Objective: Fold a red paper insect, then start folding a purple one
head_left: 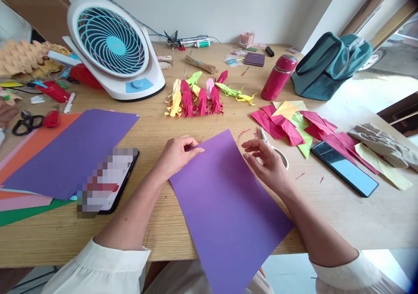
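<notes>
A sheet of purple paper [225, 202] lies slanted before me, its near corner hanging past the table's front edge. My left hand [179, 154] pinches the sheet's far left edge between thumb and fingers. At the far right edge, my right hand [264, 161] hovers with curled fingers apart, close to the paper; I see nothing held in it. White-handled scissors [281, 157] lie partly hidden behind the right hand. Left of my left forearm rests a phone [126, 183] with a lit screen, partly over a stack of coloured sheets [75, 154] topped by purple.
A white fan [114, 45] stands at the back left. Folded paper figures [200, 100] sit mid-table, with a red flask [277, 78] and a teal bag [321, 67] farther right. Creased paper pieces [287, 124] and another phone [346, 167] lie at right.
</notes>
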{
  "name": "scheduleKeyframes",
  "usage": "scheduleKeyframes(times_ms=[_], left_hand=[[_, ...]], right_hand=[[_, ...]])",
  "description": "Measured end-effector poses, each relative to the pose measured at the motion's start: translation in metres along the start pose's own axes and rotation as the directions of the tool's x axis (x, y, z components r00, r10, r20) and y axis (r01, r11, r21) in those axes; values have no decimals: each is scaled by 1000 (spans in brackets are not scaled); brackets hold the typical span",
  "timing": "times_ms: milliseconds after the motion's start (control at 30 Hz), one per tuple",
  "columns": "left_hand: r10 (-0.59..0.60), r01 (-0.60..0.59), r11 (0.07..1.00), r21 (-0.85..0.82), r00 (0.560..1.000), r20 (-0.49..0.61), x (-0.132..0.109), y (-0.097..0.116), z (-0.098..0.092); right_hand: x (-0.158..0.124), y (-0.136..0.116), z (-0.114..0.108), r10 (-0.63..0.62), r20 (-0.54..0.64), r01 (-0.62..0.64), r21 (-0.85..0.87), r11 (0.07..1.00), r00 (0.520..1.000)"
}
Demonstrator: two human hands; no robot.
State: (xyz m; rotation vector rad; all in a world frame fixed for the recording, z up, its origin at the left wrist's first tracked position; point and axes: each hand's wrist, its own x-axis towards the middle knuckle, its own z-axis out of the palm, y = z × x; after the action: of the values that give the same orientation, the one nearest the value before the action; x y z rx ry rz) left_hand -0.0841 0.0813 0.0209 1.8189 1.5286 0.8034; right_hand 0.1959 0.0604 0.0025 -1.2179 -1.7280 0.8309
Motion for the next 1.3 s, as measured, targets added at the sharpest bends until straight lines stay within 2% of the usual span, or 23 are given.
scheduleKeyframes(times_ms=[67, 167, 300, 400, 500, 567, 633, 667, 733, 800, 933, 1033, 1100, 1133, 1200, 1300], left_hand=[[59, -59, 998, -16, 998, -12, 2, -4, 0], [87, -88, 995, -40, 996, -16, 5, -10, 0], [80, -82, 996, -43, 996, -41, 6, -16, 0], [76, -78, 997, -28, 995, -70, 8, -20, 2], [73, -74, 997, -18, 995, -71, 9, -25, 6], [75, -76, 997, -12, 995, -61, 11, -28, 10], [78, -78, 997, 2, 996, -50, 11, -30, 14], [78, -78, 997, 12, 996, -45, 12, -31, 15], [81, -80, 996, 33, 996, -33, 11, -30, 17], [87, -86, 995, 55, 996, -17, 11, -29, 18], [104, -106, 991, 83, 994, 30, 9, -26, 17], [105, -110, 992, 70, 992, 62, 8, -25, 15], [99, -103, 994, 49, 993, 63, 7, -23, 14], [97, -99, 994, 36, 994, 55, 6, -23, 13], [99, -100, 995, 14, 994, 48, 7, -23, 10], [100, -100, 995, -2, 991, 85, 9, -24, 5]], right_hand=[[-3, 3, 2, 13, 5, -13, -47, 999, 1000], [-10, 5, -1, 70, 87, -64, -73, 995, 994], [-35, -1, -23, 103, 200, -87, -87, 992, 974], [-68, -6, -50, 139, 355, -113, -93, 989, 924], [-103, -9, -69, 181, 493, -116, -160, 980, 851], [-122, -11, -74, 136, 450, -61, -177, 982, 883], [-131, -16, -71, 33, 398, 73, -249, 966, 917], [-132, -19, -68, -40, 396, 162, -281, 946, 917], [-129, -26, -61, -182, 401, 320, -309, 896, 898], [-119, -32, -55, -292, 388, 427, -325, 844, 874], [-89, -46, -45, -350, 415, 498, -332, 801, 840], [-59, -56, -35, -299, 475, 432, -199, 880, 828], [-39, -56, -26, -252, 466, 328, -88, 941, 848], [-30, -53, -21, -169, 476, 243, -98, 965, 863], [-15, -42, -12, -21, 421, 91, -146, 985, 907], [-3, -19, 0, 167, 327, -135, -119, 984, 930]])
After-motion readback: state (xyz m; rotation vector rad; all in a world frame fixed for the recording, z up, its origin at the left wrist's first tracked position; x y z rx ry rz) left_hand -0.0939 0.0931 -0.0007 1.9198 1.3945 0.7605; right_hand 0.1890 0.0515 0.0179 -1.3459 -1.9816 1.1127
